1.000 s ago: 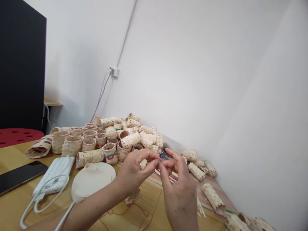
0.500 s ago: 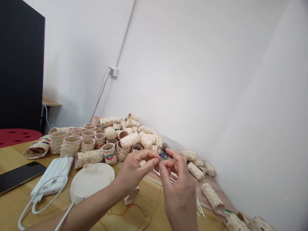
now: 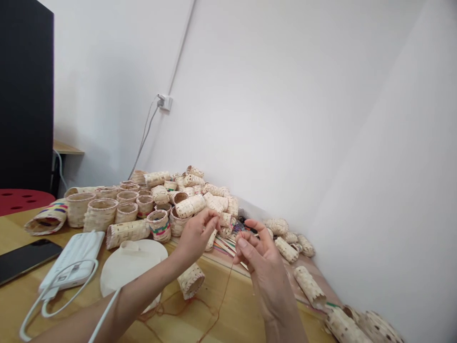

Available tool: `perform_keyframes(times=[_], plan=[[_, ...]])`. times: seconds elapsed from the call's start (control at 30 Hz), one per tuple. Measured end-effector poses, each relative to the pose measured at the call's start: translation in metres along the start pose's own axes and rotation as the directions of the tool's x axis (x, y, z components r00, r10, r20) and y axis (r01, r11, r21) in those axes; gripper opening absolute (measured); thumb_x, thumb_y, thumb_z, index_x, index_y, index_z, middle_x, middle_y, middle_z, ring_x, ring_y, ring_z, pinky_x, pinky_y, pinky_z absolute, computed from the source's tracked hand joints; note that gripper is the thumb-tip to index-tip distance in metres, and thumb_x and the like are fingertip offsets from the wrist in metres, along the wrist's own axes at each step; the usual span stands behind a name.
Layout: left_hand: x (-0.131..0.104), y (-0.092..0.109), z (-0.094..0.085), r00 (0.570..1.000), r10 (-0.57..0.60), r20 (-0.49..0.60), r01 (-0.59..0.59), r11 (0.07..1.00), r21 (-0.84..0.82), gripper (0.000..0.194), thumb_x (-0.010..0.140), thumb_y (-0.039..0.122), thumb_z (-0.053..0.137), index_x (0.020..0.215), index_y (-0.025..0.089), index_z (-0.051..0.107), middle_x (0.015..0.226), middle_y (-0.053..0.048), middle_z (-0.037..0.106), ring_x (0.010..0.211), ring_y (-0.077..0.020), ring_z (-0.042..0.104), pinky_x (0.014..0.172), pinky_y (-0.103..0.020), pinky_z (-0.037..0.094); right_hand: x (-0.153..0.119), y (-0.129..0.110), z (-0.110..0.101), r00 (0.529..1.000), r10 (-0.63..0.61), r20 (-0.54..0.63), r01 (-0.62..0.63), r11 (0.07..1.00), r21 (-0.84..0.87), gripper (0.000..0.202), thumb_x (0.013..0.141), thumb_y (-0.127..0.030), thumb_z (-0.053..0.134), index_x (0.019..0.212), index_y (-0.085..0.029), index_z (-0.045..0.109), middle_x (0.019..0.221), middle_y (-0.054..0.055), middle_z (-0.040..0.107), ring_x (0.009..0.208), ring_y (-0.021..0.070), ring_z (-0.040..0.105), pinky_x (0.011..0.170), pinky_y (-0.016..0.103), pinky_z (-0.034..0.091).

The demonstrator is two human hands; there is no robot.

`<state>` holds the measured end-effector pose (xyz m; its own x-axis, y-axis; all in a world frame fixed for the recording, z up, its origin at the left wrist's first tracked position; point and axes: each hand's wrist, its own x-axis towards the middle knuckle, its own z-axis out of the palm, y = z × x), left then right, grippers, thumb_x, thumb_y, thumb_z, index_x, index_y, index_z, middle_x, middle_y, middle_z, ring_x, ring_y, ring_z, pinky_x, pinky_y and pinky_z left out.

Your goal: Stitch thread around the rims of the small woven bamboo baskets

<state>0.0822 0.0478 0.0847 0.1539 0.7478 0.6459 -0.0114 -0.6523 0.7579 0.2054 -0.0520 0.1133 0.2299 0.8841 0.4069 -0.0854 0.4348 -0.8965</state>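
My right hand [image 3: 262, 257] is closed in a pinch on a thin reddish-orange thread [image 3: 224, 301], which hangs from the fingers down to the table. To its left, my left hand [image 3: 198, 234] is raised with thumb and fingertips pinched together; anything between them is too small to make out. A gap separates the two hands. Below my left hand a small woven basket [image 3: 189, 281] lies on its side on the table, with loose loops of the thread around its rim. Behind the hands, thin flat strips [image 3: 225, 247] lie on the table.
Several woven baskets [image 3: 102, 214] are piled along the wall, with more at the right [image 3: 310, 286]. A white round disc [image 3: 124, 269], a white power strip [image 3: 73, 259] with a cable and a black phone [image 3: 28, 259] lie at left. A red stool [image 3: 24, 200] stands beyond.
My hands have moved apart, the left one going left and slightly up. More of the small basket beneath my left arm now shows. The view has shifted slightly.
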Motion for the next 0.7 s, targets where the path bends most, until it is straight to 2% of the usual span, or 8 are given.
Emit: perform_keyframes(times=[0.13,0.23,0.3,0.37,0.47,0.57,0.63,0.7], plan=[[0.010,-0.033,0.007,0.996,-0.056,0.071,0.057,0.998,-0.004,0.020,0.082,0.030,0.051,0.069,0.016,0.058,0.062,0.000,0.059,0.055,-0.0139,0.048,0.055,-0.023,0.034,0.005,0.008,-0.009,0.999,0.010,0.030,-0.011,1.000,0.002,0.022,0.072,-0.034,0.073,0.084,-0.019,0.061,0.072,-0.003,0.057,0.058,0.0086,0.052,0.055,0.020,0.048],[0.011,-0.041,0.009,0.989,-0.061,0.136,0.059,0.998,0.015,0.018,0.078,0.029,0.056,0.067,0.016,0.062,0.060,-0.001,0.061,0.055,-0.0150,0.050,0.056,-0.024,0.036,0.007,0.012,-0.012,0.997,0.059,0.057,-0.057,0.998,-0.028,0.022,0.074,-0.034,0.071,0.085,-0.017,0.064,0.071,-0.004,0.057,0.057,0.0077,0.053,0.059,0.020,0.048],[0.009,-0.036,0.008,0.990,-0.058,0.128,0.054,0.998,0.029,0.018,0.080,0.028,0.054,0.078,0.015,0.066,0.073,-0.004,0.067,0.064,-0.0175,0.055,0.061,-0.025,0.039,0.008,0.013,-0.012,0.996,0.074,0.050,-0.074,0.997,0.008,0.024,0.072,-0.032,0.073,0.088,-0.017,0.063,0.074,-0.004,0.059,0.057,0.0075,0.054,0.057,0.020,0.048],[0.007,-0.026,0.005,0.997,-0.020,0.080,0.017,0.999,0.037,0.023,0.083,0.027,0.051,0.096,0.016,0.067,0.096,-0.007,0.069,0.085,-0.0208,0.059,0.074,-0.028,0.043,0.008,0.012,-0.011,0.996,0.081,0.044,-0.083,0.995,0.049,0.029,0.071,-0.030,0.075,0.091,-0.019,0.059,0.076,-0.004,0.060,0.057,0.0070,0.054,0.055,0.019,0.047],[0.004,-0.007,-0.001,0.990,0.137,0.025,-0.138,0.990,0.033,0.027,0.088,0.028,0.050,0.108,0.018,0.066,0.113,-0.009,0.064,0.107,-0.0227,0.055,0.092,-0.031,0.040,0.008,0.011,-0.009,0.995,0.086,0.045,-0.089,0.994,0.064,0.037,0.070,-0.029,0.077,0.097,-0.020,0.054,0.075,-0.004,0.061,0.056,0.0068,0.054,0.053,0.018,0.047],[-0.001,0.010,-0.007,0.965,0.258,-0.049,-0.257,0.966,0.017,0.025,0.089,0.028,0.051,0.106,0.019,0.067,0.112,-0.008,0.064,0.109,-0.0220,0.055,0.095,-0.032,0.039,0.008,0.010,-0.008,0.996,0.083,0.020,-0.084,0.995,0.048,0.042,0.068,-0.031,0.079,0.099,-0.021,0.053,0.074,-0.005,0.062,0.056,0.0074,0.054,0.053,0.018,0.048],[-0.004,0.017,-0.009,0.969,0.232,-0.082,-0.235,0.971,-0.036,0.022,0.089,0.030,0.052,0.102,0.019,0.067,0.104,-0.007,0.066,0.100,-0.0207,0.058,0.088,-0.030,0.043,0.007,0.010,-0.007,0.998,0.055,-0.026,-0.054,0.998,0.030,0.044,0.067,-0.031,0.080,0.100,-0.021,0.053,0.074,-0.005,0.062,0.056,0.0079,0.054,0.054,0.019,0.048],[-0.007,0.021,-0.009,0.988,0.151,-0.045,-0.155,0.980,-0.123,0.021,0.088,0.032,0.055,0.095,0.018,0.068,0.090,-0.005,0.067,0.085,-0.0186,0.060,0.076,-0.027,0.046,0.007,0.010,-0.005,0.998,0.002,-0.066,-0.003,1.000,-0.016,0.042,0.068,-0.032,0.079,0.100,-0.021,0.054,0.073,-0.004,0.062,0.058,0.0087,0.055,0.056,0.020,0.048]])
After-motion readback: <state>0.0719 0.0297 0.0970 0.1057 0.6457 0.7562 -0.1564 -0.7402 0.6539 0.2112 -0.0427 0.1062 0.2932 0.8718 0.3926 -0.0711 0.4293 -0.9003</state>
